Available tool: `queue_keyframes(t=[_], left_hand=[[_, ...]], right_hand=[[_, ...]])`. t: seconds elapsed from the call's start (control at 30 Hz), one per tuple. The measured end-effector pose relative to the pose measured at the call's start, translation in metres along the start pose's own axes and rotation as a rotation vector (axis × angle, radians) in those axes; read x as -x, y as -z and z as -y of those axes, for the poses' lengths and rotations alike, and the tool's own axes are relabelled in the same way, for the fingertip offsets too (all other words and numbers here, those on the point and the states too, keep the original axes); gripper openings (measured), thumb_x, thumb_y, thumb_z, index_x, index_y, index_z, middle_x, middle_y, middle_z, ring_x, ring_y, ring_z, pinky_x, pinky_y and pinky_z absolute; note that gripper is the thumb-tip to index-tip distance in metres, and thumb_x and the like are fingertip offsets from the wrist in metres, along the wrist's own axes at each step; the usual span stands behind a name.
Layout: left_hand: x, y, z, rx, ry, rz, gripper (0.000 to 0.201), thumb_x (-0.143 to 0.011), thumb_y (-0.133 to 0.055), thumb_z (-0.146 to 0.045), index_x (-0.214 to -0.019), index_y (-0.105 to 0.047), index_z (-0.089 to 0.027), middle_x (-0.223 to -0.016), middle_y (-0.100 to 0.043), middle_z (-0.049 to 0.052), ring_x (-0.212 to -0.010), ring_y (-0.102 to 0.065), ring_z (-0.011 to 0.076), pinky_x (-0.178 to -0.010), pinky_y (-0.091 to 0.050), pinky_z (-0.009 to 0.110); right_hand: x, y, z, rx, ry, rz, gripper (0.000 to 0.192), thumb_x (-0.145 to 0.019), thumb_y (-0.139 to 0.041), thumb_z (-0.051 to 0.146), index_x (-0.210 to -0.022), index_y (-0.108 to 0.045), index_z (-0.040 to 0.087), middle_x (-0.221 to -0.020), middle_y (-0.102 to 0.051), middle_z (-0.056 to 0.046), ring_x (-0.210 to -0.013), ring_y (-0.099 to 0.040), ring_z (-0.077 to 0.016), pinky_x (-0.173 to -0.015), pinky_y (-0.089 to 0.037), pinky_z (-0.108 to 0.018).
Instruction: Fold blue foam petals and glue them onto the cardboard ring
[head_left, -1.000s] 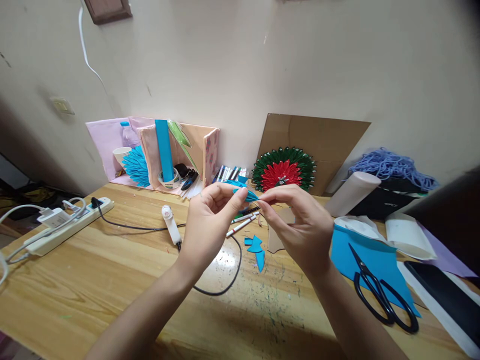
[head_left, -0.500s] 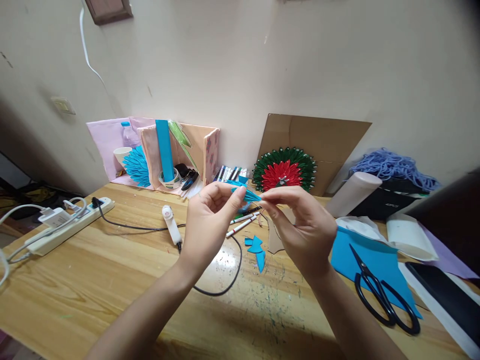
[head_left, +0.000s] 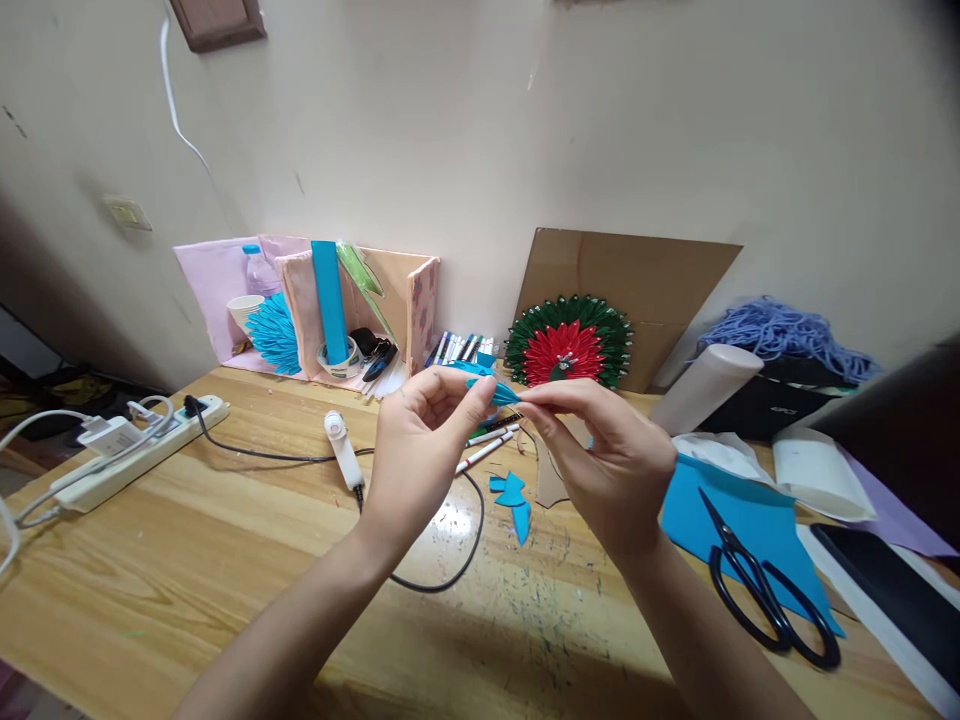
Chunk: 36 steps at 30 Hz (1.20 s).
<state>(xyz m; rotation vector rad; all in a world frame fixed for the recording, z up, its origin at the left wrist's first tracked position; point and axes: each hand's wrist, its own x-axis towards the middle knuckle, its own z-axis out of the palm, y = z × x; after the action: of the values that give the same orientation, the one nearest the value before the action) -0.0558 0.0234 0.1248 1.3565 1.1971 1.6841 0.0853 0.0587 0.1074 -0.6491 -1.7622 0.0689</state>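
Between my two hands, above the middle of the wooden table (head_left: pixel 247 540), is a folded blue piece (head_left: pixel 504 393), paper or foam by its look, narrowing to a point on the right. My left hand (head_left: pixel 431 430) pinches its wider end between thumb and fingers. The thumb and forefinger of my right hand (head_left: pixel 600 450) grip its pointed tip. Part of the piece is hidden behind the left fingers. Below it lie several small blue scraps (head_left: pixel 513 492) and a brown card piece (head_left: pixel 551 475) with a curved edge.
Black scissors (head_left: pixel 750 575) rest on a blue sheet (head_left: pixel 697 500) at right, beside a black phone (head_left: pixel 892 590). A corded white glue gun (head_left: pixel 343 450) and a power strip (head_left: pixel 142 455) are left. Behind stand a red-green petal disc (head_left: pixel 566 340), markers (head_left: pixel 487 450) and a pink organizer (head_left: pixel 424 310).
Both hands have shifted very slightly, keeping their pinch on the blue folded piece. Everything on the table stays where it was.
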Motion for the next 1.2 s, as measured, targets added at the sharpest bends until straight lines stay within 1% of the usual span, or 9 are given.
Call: queue_keyframes(t=[0.13,0.3,0.43,0.57,0.67,0.77,0.97,1.2], left_hand=[[0.0,0.001,0.0,-0.017,0.0,0.014,0.018,-0.076,-0.063,-0.035,-0.074,-0.063,-0.017,-0.07,-0.067,0.001,-0.068,-0.061,0.0122,-0.063,-0.048,0.022],[-0.001,0.002,0.0,-0.043,0.005,0.014,0.021,-0.076,-0.062,-0.038,-0.074,-0.063,-0.017,-0.068,-0.064,0.001,-0.066,-0.059,0.012,-0.061,-0.047,0.022],[-0.003,0.002,-0.002,-0.02,0.029,0.016,0.02,-0.074,-0.064,-0.037,-0.072,-0.063,-0.017,-0.068,-0.064,0.001,-0.066,-0.059,0.0119,-0.061,-0.046,0.021],[-0.004,0.003,-0.002,0.018,0.089,0.069,0.019,-0.071,-0.067,-0.034,-0.071,-0.063,-0.016,-0.068,-0.064,0.001,-0.066,-0.059,0.0111,-0.062,-0.047,0.02],[-0.005,0.004,-0.001,0.062,0.118,0.104,0.019,-0.073,-0.067,-0.034,-0.071,-0.064,-0.015,-0.069,-0.065,0.001,-0.066,-0.06,0.0106,-0.065,-0.048,0.02],[-0.007,0.006,0.001,0.092,0.124,0.11,0.02,-0.074,-0.065,-0.035,-0.071,-0.064,-0.016,-0.067,-0.064,0.0,-0.065,-0.06,0.0099,-0.067,-0.048,0.02],[-0.01,0.009,-0.002,0.013,0.067,0.051,0.018,-0.074,-0.066,-0.034,-0.067,-0.065,-0.016,-0.061,-0.062,-0.001,-0.063,-0.059,0.0096,-0.063,-0.047,0.019],[-0.012,0.016,-0.003,-0.137,-0.049,0.021,0.02,-0.075,-0.065,-0.033,-0.063,-0.066,-0.016,-0.061,-0.064,-0.001,-0.06,-0.057,0.0093,-0.055,-0.045,0.018]], right_hand=[[-0.001,0.0,0.0,0.039,0.066,0.002,0.011,-0.079,-0.062,0.011,-0.083,-0.062,0.022,-0.077,-0.067,0.0,-0.069,-0.062,-0.0132,-0.066,-0.05,-0.027],[0.0,-0.001,-0.001,0.082,0.111,0.023,0.011,-0.081,-0.058,0.013,-0.085,-0.06,0.023,-0.077,-0.066,0.0,-0.07,-0.061,-0.0144,-0.066,-0.05,-0.029],[0.002,-0.002,-0.002,0.099,0.153,0.036,0.013,-0.081,-0.057,0.011,-0.087,-0.058,0.022,-0.079,-0.066,-0.001,-0.072,-0.061,-0.0151,-0.068,-0.05,-0.03],[0.002,-0.003,-0.002,0.11,0.188,0.03,0.013,-0.08,-0.058,0.01,-0.087,-0.058,0.021,-0.078,-0.066,-0.002,-0.072,-0.061,-0.0146,-0.068,-0.049,-0.029],[0.001,-0.003,-0.001,0.117,0.21,0.024,0.012,-0.08,-0.058,0.009,-0.086,-0.059,0.02,-0.078,-0.066,-0.002,-0.072,-0.061,-0.0146,-0.067,-0.049,-0.028],[0.002,-0.003,-0.002,0.133,0.231,0.017,0.012,-0.079,-0.059,0.008,-0.085,-0.059,0.019,-0.077,-0.066,-0.003,-0.072,-0.061,-0.0146,-0.067,-0.049,-0.028],[0.002,-0.005,-0.003,0.135,0.234,0.007,0.015,-0.079,-0.059,0.009,-0.087,-0.058,0.02,-0.077,-0.065,-0.002,-0.072,-0.061,-0.0146,-0.067,-0.05,-0.028],[0.003,-0.005,-0.004,0.125,0.246,0.002,0.016,-0.078,-0.06,0.007,-0.088,-0.059,0.019,-0.078,-0.065,-0.003,-0.073,-0.06,-0.014,-0.067,-0.05,-0.028]])
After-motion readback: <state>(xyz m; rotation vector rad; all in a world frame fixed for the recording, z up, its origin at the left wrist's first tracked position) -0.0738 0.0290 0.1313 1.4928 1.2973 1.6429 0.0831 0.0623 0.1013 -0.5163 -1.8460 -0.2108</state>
